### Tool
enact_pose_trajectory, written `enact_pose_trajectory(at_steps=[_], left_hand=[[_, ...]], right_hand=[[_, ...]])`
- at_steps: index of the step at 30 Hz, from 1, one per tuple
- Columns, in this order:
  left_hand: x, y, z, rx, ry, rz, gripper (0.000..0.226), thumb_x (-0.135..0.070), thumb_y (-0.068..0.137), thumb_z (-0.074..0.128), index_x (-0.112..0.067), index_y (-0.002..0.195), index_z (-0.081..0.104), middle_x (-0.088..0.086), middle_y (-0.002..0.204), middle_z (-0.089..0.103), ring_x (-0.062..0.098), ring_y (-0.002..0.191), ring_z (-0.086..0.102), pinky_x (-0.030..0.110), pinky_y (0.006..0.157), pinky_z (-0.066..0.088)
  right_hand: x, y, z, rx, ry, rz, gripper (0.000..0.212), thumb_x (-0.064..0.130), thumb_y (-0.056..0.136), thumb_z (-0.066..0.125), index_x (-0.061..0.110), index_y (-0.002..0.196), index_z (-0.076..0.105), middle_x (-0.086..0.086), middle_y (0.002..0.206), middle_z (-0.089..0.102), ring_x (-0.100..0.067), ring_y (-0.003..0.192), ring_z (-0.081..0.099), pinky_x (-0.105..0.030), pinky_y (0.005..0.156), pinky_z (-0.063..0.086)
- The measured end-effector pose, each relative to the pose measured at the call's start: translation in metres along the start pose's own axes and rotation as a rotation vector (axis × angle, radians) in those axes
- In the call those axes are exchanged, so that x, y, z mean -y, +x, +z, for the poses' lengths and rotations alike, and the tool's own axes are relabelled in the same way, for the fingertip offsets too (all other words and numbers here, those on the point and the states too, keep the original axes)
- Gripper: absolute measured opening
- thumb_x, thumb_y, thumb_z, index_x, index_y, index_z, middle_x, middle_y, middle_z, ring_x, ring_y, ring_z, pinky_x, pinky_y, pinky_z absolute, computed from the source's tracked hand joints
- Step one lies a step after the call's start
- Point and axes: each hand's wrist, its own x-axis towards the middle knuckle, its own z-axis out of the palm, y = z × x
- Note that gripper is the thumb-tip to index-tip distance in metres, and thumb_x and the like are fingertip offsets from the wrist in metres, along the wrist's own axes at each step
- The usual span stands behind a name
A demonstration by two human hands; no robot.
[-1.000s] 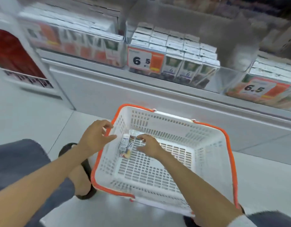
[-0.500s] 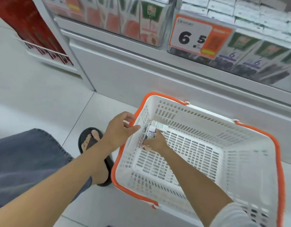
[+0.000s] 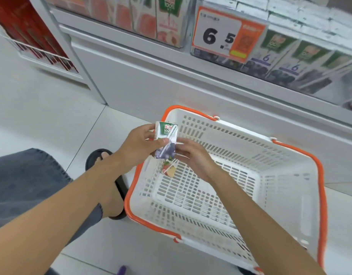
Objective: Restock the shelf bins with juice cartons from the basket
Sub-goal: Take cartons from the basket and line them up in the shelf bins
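Purple carton [image 3: 170, 133], seemingly upright, top up.

Both forearms bare, reaching forward and converging at centre. Left hand [image 3: 139, 145] grips a juice carton [image 3: 166, 138]: thumb across the front face, fingers wrapped behind its upper left edge. Right hand [image 3: 193, 159] sits just beside it, back of the hand up, fingers [image 3: 181, 141] curled with the tips on the carton's right edge. The hands are nearly touching.
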Motion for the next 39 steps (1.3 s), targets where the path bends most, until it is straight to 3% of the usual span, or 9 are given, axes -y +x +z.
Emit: enact_pose_trajectory(at_steps=[2,6,9,14,19,22,28,33,39], left_hand=[[0.006,0.001,-0.005,-0.040,-0.022,-0.040,0.029,-0.014,0.084,0.073,-0.025,0.110,0.067,0.006,0.100,0.073,0.020,0.086,0.071,0.037,0.071,0.061],[0.015,0.007,-0.014,-0.071,-0.079,-0.103,0.029,-0.014,0.083,0.075,-0.024,0.108,0.068,0.008,0.098,0.073,0.021,0.080,0.073,0.036,0.068,0.062],[0.019,0.009,-0.013,-0.080,-0.070,-0.124,0.029,-0.014,0.082,0.076,-0.026,0.107,0.068,0.006,0.096,0.074,0.021,0.082,0.073,0.035,0.066,0.062],[0.018,0.011,-0.014,-0.093,0.006,-0.138,0.032,-0.018,0.082,0.076,-0.025,0.113,0.067,0.004,0.101,0.073,0.023,0.090,0.072,0.042,0.075,0.061],[0.016,0.008,-0.012,-0.103,0.055,-0.133,0.039,-0.019,0.081,0.077,-0.023,0.118,0.064,0.002,0.102,0.073,0.020,0.090,0.072,0.039,0.074,0.061],[0.014,0.007,-0.010,-0.090,0.080,-0.113,0.042,-0.019,0.080,0.077,-0.022,0.120,0.063,0.002,0.103,0.073,0.021,0.093,0.071,0.039,0.076,0.061],[-0.007,-0.001,0.006,-0.089,0.042,-0.036,0.045,-0.012,0.081,0.076,-0.020,0.121,0.058,0.007,0.104,0.070,0.026,0.093,0.069,0.030,0.062,0.060],[-0.057,-0.019,0.020,0.006,-0.047,0.064,0.043,-0.011,0.082,0.075,-0.023,0.117,0.054,0.000,0.089,0.076,0.013,0.071,0.072,0.019,0.050,0.051],[-0.125,-0.051,0.023,0.063,0.009,0.236,0.050,-0.011,0.072,0.084,-0.027,0.110,0.055,0.001,0.088,0.075,0.013,0.069,0.071,0.024,0.052,0.053]], right_hand=[[-0.033,0.017,-0.008,-0.254,-0.313,0.076,0.037,0.010,0.092,0.061,0.008,0.129,0.058,-0.012,0.120,0.061,-0.025,0.107,0.058,-0.027,0.082,0.049],[-0.088,0.052,-0.008,-0.305,-0.344,0.326,0.069,0.025,0.086,0.072,0.008,0.144,0.039,-0.011,0.142,0.047,-0.029,0.122,0.053,-0.043,0.100,0.048],[-0.108,0.070,0.003,-0.379,-0.526,0.393,0.056,0.041,0.088,0.066,0.011,0.130,0.045,-0.006,0.134,0.042,-0.025,0.115,0.051,-0.045,0.103,0.045],[-0.120,0.069,0.009,-0.483,-0.167,0.258,0.052,0.000,0.087,0.064,0.007,0.130,0.037,-0.022,0.129,0.049,-0.025,0.097,0.053,-0.034,0.080,0.047],[-0.114,0.064,0.009,-0.435,-0.083,0.249,0.050,0.000,0.085,0.070,0.004,0.129,0.047,-0.005,0.102,0.059,-0.026,0.095,0.060,-0.035,0.074,0.055],[-0.095,0.042,-0.005,-0.332,-0.108,0.205,0.053,-0.004,0.082,0.072,0.005,0.130,0.051,-0.014,0.119,0.061,-0.028,0.099,0.062,-0.029,0.062,0.052],[0.018,-0.029,-0.030,-0.123,-0.117,-0.132,0.051,-0.005,0.077,0.075,0.020,0.117,0.056,-0.010,0.117,0.068,-0.029,0.105,0.067,-0.043,0.090,0.055],[0.107,-0.091,-0.011,-0.044,-0.250,-0.329,0.075,-0.006,0.079,0.073,0.030,0.139,0.044,-0.010,0.117,0.066,-0.024,0.100,0.067,-0.037,0.089,0.055],[0.158,-0.156,0.013,-0.092,-0.400,-0.474,0.074,-0.009,0.080,0.070,0.020,0.142,0.044,-0.009,0.119,0.064,-0.021,0.101,0.063,-0.040,0.091,0.053]])
